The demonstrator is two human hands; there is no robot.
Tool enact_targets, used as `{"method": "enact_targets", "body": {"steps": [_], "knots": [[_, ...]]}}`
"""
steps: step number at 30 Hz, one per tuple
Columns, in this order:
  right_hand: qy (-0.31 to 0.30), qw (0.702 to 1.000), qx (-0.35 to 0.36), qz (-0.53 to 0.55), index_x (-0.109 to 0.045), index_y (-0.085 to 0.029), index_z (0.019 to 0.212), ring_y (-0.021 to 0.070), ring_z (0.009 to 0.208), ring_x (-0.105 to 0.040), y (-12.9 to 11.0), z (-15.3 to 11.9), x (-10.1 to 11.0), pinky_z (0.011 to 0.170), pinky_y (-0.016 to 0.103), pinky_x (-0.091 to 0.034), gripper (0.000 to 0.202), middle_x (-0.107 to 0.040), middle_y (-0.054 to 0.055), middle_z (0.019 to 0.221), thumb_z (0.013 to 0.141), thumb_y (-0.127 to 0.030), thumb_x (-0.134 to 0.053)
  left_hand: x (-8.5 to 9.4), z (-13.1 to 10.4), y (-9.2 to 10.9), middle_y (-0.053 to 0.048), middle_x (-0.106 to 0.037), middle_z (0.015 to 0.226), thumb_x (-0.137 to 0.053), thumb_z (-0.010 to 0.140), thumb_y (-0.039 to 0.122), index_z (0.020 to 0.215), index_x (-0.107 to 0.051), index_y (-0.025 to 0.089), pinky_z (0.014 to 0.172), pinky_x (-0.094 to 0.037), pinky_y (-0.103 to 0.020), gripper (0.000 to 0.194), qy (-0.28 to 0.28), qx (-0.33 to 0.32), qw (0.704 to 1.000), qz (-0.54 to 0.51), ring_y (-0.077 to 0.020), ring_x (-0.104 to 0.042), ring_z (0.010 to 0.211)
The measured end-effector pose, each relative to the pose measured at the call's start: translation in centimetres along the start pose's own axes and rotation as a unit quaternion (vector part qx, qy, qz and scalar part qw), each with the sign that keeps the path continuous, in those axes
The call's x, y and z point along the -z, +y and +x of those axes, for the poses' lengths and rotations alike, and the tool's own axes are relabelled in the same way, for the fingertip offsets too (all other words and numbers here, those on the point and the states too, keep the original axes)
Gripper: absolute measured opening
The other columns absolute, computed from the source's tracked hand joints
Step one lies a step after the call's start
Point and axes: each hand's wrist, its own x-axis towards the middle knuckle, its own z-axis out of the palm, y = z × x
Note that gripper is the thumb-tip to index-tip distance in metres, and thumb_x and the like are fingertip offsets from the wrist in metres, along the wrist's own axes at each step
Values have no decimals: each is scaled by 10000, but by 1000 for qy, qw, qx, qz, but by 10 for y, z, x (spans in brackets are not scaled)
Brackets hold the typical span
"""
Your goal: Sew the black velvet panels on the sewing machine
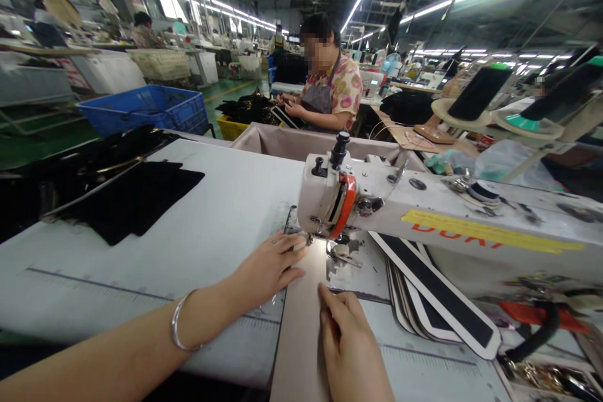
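Note:
A long beige strip (301,333) runs from the front edge of the table up to the needle area of a white sewing machine (325,195). My left hand (271,267), a bracelet on its wrist, lies flat with fingers stretched over the strip's left side, close to the presser foot. At the strip's right edge is my right hand (351,342), its forefinger pointing forward and the other fingers curled against that edge. The machine head hides the strip's far end. Several black strips with pale borders (438,295) lie stacked under the machine arm.
Black fabric pieces (141,195) lie on the table's left. Behind the machine is a beige-lined bin (264,141), with a co-worker (330,81) beyond it handling a small piece. A blue crate (146,110) stands back left. Black thread cones (485,91) stand at right.

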Motion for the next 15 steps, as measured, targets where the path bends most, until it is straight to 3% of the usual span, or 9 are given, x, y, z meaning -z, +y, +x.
{"method": "enact_targets", "body": {"steps": [4,7,9,10,12,15], "knots": [[24,999,15,-38,-541,-181,1334,179,903,-665,4,-2,-6,817,274,-541,431,-607,92,1029,958,-163,-332,-1,-1,6,-112,-517,1434,-565,961,348,1322,-565,168,1160,-353,-471,404,-7,4,1000,0,-265,-461,1338],[1,987,77,-140,-535,-201,1326,187,827,-670,17,5,-2,700,279,-553,426,-617,83,1021,931,-164,-379,10,-1,-15,-59,-528,1436,-524,983,347,1343,-554,210,1160,-359,-362,386,-42,-19,999,-25,-203,-466,1340],[-17,965,162,-207,-563,-227,1278,215,851,-662,28,16,3,704,308,-557,392,-632,77,1025,903,-180,-457,30,-4,-53,-11,-567,1400,-456,1007,308,1317,-578,252,1132,-375,-281,338,-66,19,998,-16,-146,-509,1294],[-20,951,207,-228,-586,-236,1227,234,896,-655,33,24,6,744,335,-558,359,-639,80,1055,888,-174,-485,45,-7,-78,13,-589,1373,-423,1009,272,1290,-597,271,1121,-376,-264,331,-56,85,995,15,-129,-529,1265],[-19,928,276,-249,-612,-235,1114,271,1010,-627,40,39,10,837,396,-540,292,-635,87,1159,862,-136,-503,80,-18,-132,-88,-589,1361,-354,977,157,1273,-598,155,1148,-331,-366,383,-13,182,981,69,-195,-513,1275],[-18,914,319,-248,-592,-213,1085,282,1102,-589,45,56,10,907,436,-500,281,-609,94,1259,855,-93,-484,130,-39,-201,-213,-555,1356,-407,909,122,1244,-574,34,1136,-263,-514,385,32,289,949,122,-311,-434,1322]]}}
